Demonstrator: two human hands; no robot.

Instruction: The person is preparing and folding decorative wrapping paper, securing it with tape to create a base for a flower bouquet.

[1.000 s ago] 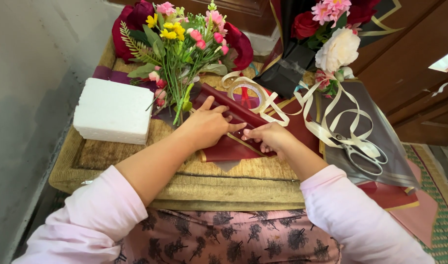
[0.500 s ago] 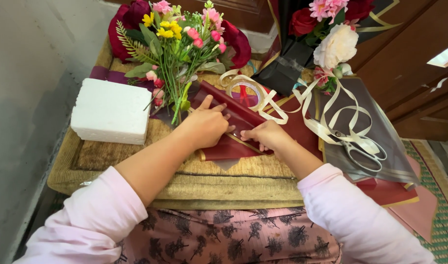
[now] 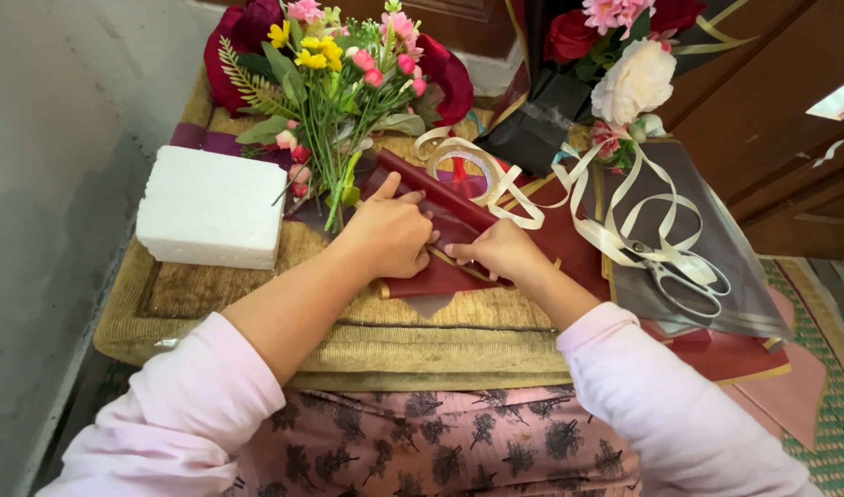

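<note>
We press our left hand flat-knuckled onto a dark red wrapping sheet lying on the woven tabletop — fingers curled over its fold, forefinger stretched out. Our right hand pinches the sheet's gold-trimmed edge just beside it, fingertips closed on the paper. A bunch of artificial flowers lies just beyond the left hand, a white foam block to its left — cream ribbon and scissors sit to the right.
</note>
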